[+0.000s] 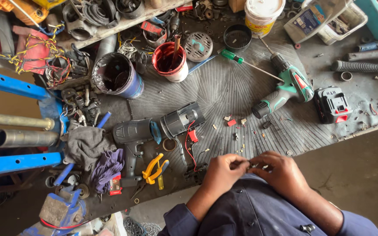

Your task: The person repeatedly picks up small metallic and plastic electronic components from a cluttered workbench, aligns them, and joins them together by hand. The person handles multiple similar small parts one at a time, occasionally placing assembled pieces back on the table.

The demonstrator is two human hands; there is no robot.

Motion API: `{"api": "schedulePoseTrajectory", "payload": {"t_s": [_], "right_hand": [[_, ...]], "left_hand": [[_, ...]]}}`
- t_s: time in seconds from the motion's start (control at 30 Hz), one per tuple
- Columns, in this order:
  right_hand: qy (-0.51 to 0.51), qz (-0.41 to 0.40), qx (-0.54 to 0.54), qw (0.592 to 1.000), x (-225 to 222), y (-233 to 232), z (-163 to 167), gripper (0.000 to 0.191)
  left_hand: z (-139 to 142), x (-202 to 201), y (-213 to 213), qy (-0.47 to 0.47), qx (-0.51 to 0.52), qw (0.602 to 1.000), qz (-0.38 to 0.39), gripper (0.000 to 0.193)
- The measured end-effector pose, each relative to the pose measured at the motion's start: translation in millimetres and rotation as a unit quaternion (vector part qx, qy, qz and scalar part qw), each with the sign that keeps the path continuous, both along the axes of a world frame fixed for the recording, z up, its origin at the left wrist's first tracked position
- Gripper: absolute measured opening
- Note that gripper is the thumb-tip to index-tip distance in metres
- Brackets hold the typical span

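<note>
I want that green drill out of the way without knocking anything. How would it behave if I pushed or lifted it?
The green drill lies on its side, so it probably slides rather than rolls. With its battery out beside it, it likely lifts lighter and nose-heavy. The ribbed mat may drag on it.

The two hands, left hand [222,172] and right hand [281,172], are meeting at the near edge of the bench mat [224,87]. A motor housing [182,120] is lying beyond them to the left, pliers [155,168] further left, and a cordless drill [287,89] is lying beyond to the right, with a battery pack [332,105] just right of it.
</note>
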State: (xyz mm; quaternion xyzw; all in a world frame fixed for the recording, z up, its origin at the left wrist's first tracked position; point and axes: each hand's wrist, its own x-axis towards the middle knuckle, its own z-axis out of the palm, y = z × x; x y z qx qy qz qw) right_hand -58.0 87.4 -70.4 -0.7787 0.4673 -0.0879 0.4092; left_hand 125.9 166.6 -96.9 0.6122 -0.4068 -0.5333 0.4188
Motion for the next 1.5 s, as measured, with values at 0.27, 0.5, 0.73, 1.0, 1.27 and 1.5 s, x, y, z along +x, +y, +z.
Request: {"api": "schedulePoseTrajectory", "payload": {"t_s": [0.27,0.5,0.73,1.0,1.27,1.5], "right_hand": [[0.025,-0.040,0.130,0.990,-7.2,4.6,-12.6,0.028],[0.007,0.009,0.052,0.999,-10.4,-9.1,-10.4,0.020],[0.037,-0.033,0.047,0.998,-8.6,-50.4,-4.7,0.026],[0.000,0.026,0.032,0.999,-23.4,-104.6,-15.0,0.029],[0.018,0.023,0.079,0.996,-40.9,-129.9,-31.8,0.025],[-0.028,0.121,0.051,0.991,-65.9,-139.9,-46.5,0.025]], "left_hand": [[2.2,-5.9,4.8,-0.100,-0.024,0.994,-0.028,0.019],[8.0,-9.7,-8.8,-0.124,-0.008,0.992,0.028,0.018],[7.1,4.8,-32.8,-0.205,-0.030,0.967,0.151,0.012],[-7.8,0.4,-64.8,-0.365,-0.047,0.917,0.157,0.017],[14.6,-3.2,-80.8,-0.434,-0.071,0.892,0.106,0.034],[4.7,-32.1,-95.9,-0.487,-0.074,0.864,0.104,0.040]]}}
